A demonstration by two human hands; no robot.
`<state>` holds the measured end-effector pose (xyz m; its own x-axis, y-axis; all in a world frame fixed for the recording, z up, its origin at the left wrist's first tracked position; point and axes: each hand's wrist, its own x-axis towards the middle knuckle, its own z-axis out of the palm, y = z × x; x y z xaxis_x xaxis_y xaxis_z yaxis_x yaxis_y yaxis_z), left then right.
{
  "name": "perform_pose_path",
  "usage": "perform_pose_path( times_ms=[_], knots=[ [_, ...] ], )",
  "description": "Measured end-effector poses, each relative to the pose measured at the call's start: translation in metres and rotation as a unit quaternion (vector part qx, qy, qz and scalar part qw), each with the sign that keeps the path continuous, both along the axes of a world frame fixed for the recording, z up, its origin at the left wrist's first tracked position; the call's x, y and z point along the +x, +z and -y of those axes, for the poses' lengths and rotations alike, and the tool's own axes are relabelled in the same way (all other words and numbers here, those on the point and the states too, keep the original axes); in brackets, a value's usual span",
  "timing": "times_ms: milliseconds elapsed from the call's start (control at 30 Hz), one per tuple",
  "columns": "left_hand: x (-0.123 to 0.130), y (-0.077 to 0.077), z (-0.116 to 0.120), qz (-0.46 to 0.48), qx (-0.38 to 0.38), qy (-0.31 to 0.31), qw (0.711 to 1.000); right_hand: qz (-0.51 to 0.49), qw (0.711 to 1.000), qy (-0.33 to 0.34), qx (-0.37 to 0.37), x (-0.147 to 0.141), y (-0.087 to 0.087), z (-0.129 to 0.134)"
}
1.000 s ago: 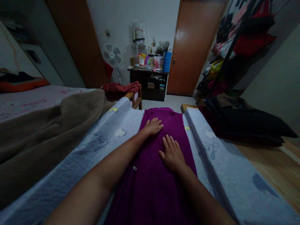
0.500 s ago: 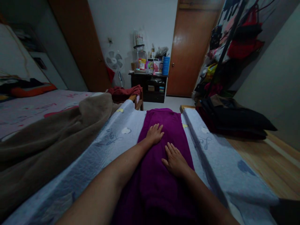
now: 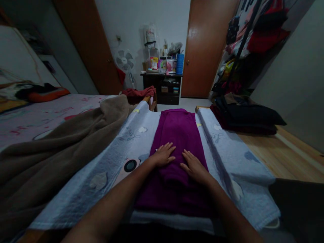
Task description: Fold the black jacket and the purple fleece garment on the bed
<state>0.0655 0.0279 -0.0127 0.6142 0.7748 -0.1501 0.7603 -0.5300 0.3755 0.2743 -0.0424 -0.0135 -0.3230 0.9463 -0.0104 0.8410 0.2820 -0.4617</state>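
Note:
A long purple folded cloth garment (image 3: 177,130) lies lengthwise before me on a pale blue patterned bedsheet (image 3: 145,116). My left hand (image 3: 164,154) rests on its middle with palm down and fingers stretched. Just to the right, my right hand (image 3: 194,165) is also laid flat on the fabric, fingers spread. Beneath the hands the cloth shows low folds. Partly behind my left forearm is a pinkish flat object with a black round disc (image 3: 130,165), perhaps a phone. Its lower part is hidden.
To the left lies a brown blanket (image 3: 101,125) beside a pink bedcover (image 3: 58,113). Dark folded clothes (image 3: 249,113) are stacked on the wooden surface (image 3: 263,152) at right. A fan (image 3: 125,60), a black cabinet (image 3: 162,89) and a brown door (image 3: 199,50) stand behind.
Both hands stay flat on the purple garment but have come nearer its close end. The view has shifted, showing that end's edge and the pinkish object at left.

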Motion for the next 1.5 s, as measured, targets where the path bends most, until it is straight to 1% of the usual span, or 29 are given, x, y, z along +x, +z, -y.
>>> perform_pose_path(
  times_ms=[100,167,267,333,400,467,567,633,700,767,833,867,967,1067,1133,1200,1233,1300,1333,1400,1433,1500],
  knots=[
    [-0.009,0.007,0.034,0.047,-0.019,0.002,0.999,-0.047,0.999,-0.005,0.012,-0.001,0.001,0.009],
    [-0.016,0.014,0.056,0.1,-0.025,0.027,0.994,-0.096,0.995,-0.004,0.01,-0.004,0.006,0.019],
    [-0.03,0.021,0.085,0.18,-0.008,0.124,0.976,-0.162,0.987,0.003,-0.005,-0.006,0.017,0.038],
    [-0.039,0.021,0.1,0.22,-0.01,0.191,0.957,-0.183,0.983,0.005,-0.016,-0.006,0.02,0.048],
    [-0.042,0.018,0.11,0.246,-0.038,0.225,0.942,-0.188,0.982,0.003,-0.018,-0.006,0.021,0.055],
    [-0.038,0.013,0.115,0.265,-0.067,0.244,0.931,-0.184,0.983,-0.002,-0.008,-0.007,0.019,0.056],
    [-0.024,0.007,0.116,0.301,-0.08,0.283,0.907,-0.171,0.985,-0.01,0.015,-0.01,0.015,0.052],
    [-0.015,0.007,0.115,0.325,-0.083,0.299,0.893,-0.161,0.986,-0.016,0.025,-0.011,0.014,0.049],
    [-0.009,0.01,0.115,0.336,-0.058,0.295,0.893,-0.154,0.988,-0.022,0.024,-0.012,0.013,0.048],
    [-0.009,0.014,0.115,0.328,0.006,0.283,0.901,-0.15,0.988,-0.022,0.019,-0.012,0.013,0.048],
    [-0.011,0.014,0.116,0.297,0.068,0.271,0.913,-0.146,0.989,-0.015,0.019,-0.011,0.012,0.05],
    [-0.013,0.013,0.117,0.271,0.081,0.264,0.922,-0.142,0.99,-0.011,0.021,-0.012,0.011,0.051],
    [-0.016,0.004,0.119,0.184,0.06,0.234,0.953,-0.132,0.991,-0.01,0.033,-0.012,0.006,0.052],
    [-0.016,-0.002,0.123,0.133,0.052,0.227,0.963,-0.138,0.988,-0.043,0.061,-0.013,-0.001,0.052],
    [-0.014,0.001,0.128,0.101,0.077,0.247,0.961,-0.149,0.984,-0.065,0.071,-0.013,-0.003,0.052],
    [-0.01,0.008,0.132,0.074,0.121,0.263,0.955,-0.154,0.983,-0.07,0.069,-0.013,-0.003,0.053],
    [-0.009,0.012,0.133,0.071,0.145,0.258,0.952,-0.154,0.984,-0.067,0.066,-0.013,-0.002,0.054],
    [-0.006,0.019,0.134,0.095,0.171,0.212,0.958,-0.161,0.983,-0.057,0.062,-0.013,0.002,0.056],
    [-0.005,0.02,0.134,0.116,0.164,0.175,0.964,-0.169,0.983,-0.052,0.057,-0.013,0.004,0.058],
    [-0.004,0.02,0.132,0.154,0.116,0.102,0.976,-0.188,0.98,-0.044,0.04,-0.013,0.009,0.062],
    [-0.004,0.017,0.131,0.163,0.084,0.077,0.98,-0.194,0.98,-0.041,0.032,-0.013,0.01,0.065],
    [-0.004,0.011,0.129,0.163,0.034,0.058,0.984,-0.191,0.981,-0.035,0.026,-0.012,0.012,0.07]
  ],
)
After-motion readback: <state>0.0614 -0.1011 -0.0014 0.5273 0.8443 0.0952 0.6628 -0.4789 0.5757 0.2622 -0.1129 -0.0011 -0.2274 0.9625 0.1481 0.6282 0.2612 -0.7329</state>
